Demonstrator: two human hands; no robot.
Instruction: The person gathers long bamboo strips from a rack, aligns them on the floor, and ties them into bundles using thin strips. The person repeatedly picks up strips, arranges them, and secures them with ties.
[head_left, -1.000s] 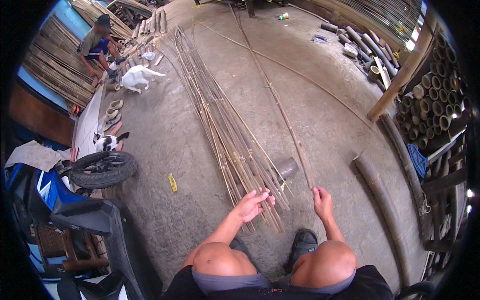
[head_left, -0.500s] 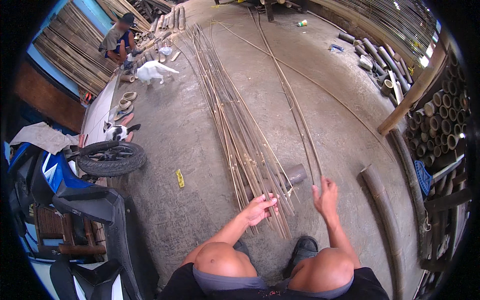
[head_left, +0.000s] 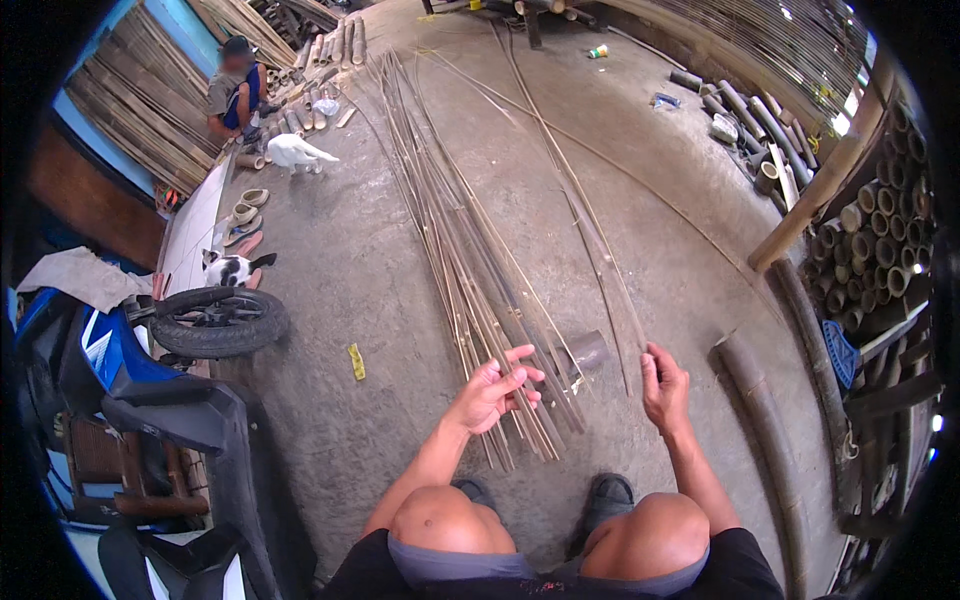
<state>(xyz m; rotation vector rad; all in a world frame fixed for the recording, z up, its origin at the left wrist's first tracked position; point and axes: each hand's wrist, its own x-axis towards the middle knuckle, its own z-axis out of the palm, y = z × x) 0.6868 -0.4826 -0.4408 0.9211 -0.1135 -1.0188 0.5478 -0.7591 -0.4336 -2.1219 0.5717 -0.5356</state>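
A long bundle of thin bamboo strips (head_left: 440, 240) runs from my feet toward the far end of the floor. Its near ends rest over a short bamboo section (head_left: 588, 350). At this end my left hand (head_left: 492, 394) is over the strips, thumb and fingers apart; whether it touches one is hard to see. Farther right, my right hand (head_left: 664, 388) pinches the near end of a single bamboo strip (head_left: 600, 238), which stretches away from me. Another thin strip (head_left: 606, 295) lies beside it on the floor.
A blue and black motorbike (head_left: 165, 400) stands at left, near a black-and-white cat (head_left: 228, 268) and sandals (head_left: 247, 207). A white cat (head_left: 295, 152) and a crouching person (head_left: 235, 90) are farther back. At right lie a thick bamboo pole (head_left: 765, 440) and stacked bamboo tubes (head_left: 880, 240).
My right hand has closed on the strip's end and shifted slightly right. The left hand has loosened its fingers and moved a little left and away from me. The white cat has moved left.
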